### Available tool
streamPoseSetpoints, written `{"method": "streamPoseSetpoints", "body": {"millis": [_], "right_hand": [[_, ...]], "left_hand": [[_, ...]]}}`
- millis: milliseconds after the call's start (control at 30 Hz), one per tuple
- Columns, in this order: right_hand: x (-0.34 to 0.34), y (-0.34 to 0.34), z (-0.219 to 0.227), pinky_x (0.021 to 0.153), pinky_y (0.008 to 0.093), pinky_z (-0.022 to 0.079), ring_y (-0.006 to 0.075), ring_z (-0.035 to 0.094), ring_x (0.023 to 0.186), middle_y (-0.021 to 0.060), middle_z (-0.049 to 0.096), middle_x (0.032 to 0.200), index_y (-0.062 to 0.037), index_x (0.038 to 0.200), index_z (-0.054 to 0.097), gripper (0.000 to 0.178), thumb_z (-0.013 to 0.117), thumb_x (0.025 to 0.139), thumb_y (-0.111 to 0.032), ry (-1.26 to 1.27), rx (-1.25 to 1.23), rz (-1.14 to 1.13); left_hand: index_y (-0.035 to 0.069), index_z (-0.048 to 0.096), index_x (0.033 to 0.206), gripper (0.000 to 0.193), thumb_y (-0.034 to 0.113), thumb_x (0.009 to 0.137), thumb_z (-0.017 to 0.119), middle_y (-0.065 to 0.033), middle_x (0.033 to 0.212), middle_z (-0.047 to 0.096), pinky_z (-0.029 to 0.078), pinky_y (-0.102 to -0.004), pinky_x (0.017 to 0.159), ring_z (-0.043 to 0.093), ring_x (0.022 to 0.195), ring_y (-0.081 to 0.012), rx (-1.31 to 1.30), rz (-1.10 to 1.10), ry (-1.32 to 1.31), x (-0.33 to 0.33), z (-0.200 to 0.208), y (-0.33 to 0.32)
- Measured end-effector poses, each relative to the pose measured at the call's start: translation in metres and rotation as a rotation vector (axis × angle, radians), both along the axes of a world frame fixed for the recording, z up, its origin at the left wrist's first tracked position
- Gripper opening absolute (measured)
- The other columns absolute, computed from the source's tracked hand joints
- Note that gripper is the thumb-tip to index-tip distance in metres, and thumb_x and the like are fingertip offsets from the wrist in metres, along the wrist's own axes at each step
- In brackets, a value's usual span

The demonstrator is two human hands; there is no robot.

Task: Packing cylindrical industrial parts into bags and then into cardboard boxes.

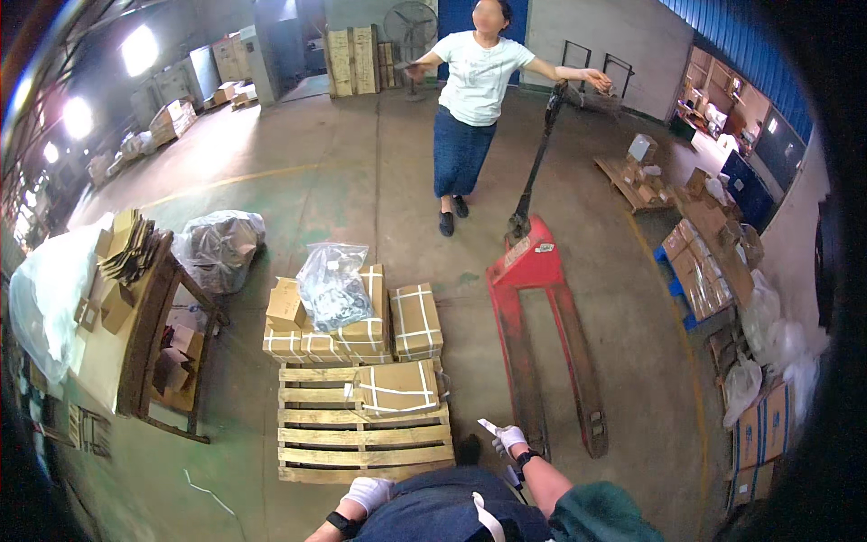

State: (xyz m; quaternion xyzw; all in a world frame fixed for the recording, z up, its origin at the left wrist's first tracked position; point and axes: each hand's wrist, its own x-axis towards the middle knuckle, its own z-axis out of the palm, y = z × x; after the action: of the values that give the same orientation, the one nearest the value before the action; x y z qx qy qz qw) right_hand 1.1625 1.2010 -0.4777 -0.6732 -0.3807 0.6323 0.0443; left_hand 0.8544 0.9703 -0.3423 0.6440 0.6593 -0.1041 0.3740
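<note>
My right hand, in a white glove, is held out in front of my body beside the pallet jack's forks. Its fingers are closed around a short, narrow white object whose kind is too small to make out. My left hand, also gloved, is close against my waist, and its fingertips are hard to see. In front of me is a wooden pallet with a strapped cardboard box lying on it. More strapped boxes stand at its far end, with a clear plastic bag of parts on top.
A red pallet jack stands to the right, forks toward me. Another person is behind it, one arm stretched over its handle. A workbench with cardboard pieces is at left. Boxes on pallets line the right side.
</note>
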Motion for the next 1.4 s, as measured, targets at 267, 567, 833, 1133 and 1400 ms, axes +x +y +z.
{"method": "streamPoseSetpoints", "body": {"millis": [267,567,833,1133,1400], "right_hand": [[-0.01,-0.007,0.001,0.04,0.031,0.043,0.0173,0.056,0.046,0.0081,0.063,0.064,-0.0024,0.097,0.061,0.026,0.048,0.094,-0.025,0.01,-0.002,0.15],[-0.023,-0.008,-0.008,0.045,0.0305,0.048,0.0173,0.062,0.054,0.0087,0.066,0.071,-0.0018,0.102,0.063,0.03,0.047,0.095,-0.026,0.042,-0.037,0.29],[-0.034,-0.013,-0.007,0.045,0.032,0.046,0.0174,0.058,0.05,0.0107,0.066,0.076,-0.0028,0.099,0.06,0.027,0.05,0.094,-0.027,0.025,-0.049,0.305],[-0.032,-0.013,-0.01,0.046,0.0319,0.046,0.0169,0.059,0.053,0.0102,0.066,0.076,-0.0015,0.098,0.061,0.028,0.049,0.093,-0.027,0.01,-0.09,0.358],[-0.033,-0.016,-0.016,0.045,0.0307,0.045,0.0164,0.058,0.052,0.0084,0.066,0.075,-0.0048,0.096,0.061,0.028,0.05,0.092,-0.031,0.019,-0.064,0.321]], "left_hand": [[0.018,0.064,0.112,0.037,0.04,0.084,0.054,-0.0154,0.087,0.068,0.051,-0.0437,0.067,0.065,0.077,-0.0324,0.044,0.025,0.028,-0.005,0.001,0.005],[0.017,0.063,0.112,0.039,0.041,0.084,0.051,-0.0147,0.098,0.067,0.05,-0.0422,0.079,0.065,0.091,-0.0302,0.022,0.112,0.099,-0.014,0.005,0.0],[0.016,0.063,0.112,0.041,0.042,0.083,0.052,-0.0148,0.099,0.067,0.05,-0.0409,0.08,0.064,0.093,-0.0294,-0.009,0.145,0.126,-0.013,0.006,-0.007],[0.018,0.062,0.113,0.04,0.044,0.083,0.054,-0.0142,0.092,0.068,0.051,-0.0424,0.073,0.066,0.086,-0.0306,0.052,0.121,0.15,-0.015,-0.002,-0.015],[0.014,0.067,0.104,0.045,0.051,0.084,0.05,-0.0146,0.093,0.068,0.051,-0.0413,0.076,0.065,0.088,-0.0297,0.04,0.16,0.15,-0.016,0.007,-0.009]]}}
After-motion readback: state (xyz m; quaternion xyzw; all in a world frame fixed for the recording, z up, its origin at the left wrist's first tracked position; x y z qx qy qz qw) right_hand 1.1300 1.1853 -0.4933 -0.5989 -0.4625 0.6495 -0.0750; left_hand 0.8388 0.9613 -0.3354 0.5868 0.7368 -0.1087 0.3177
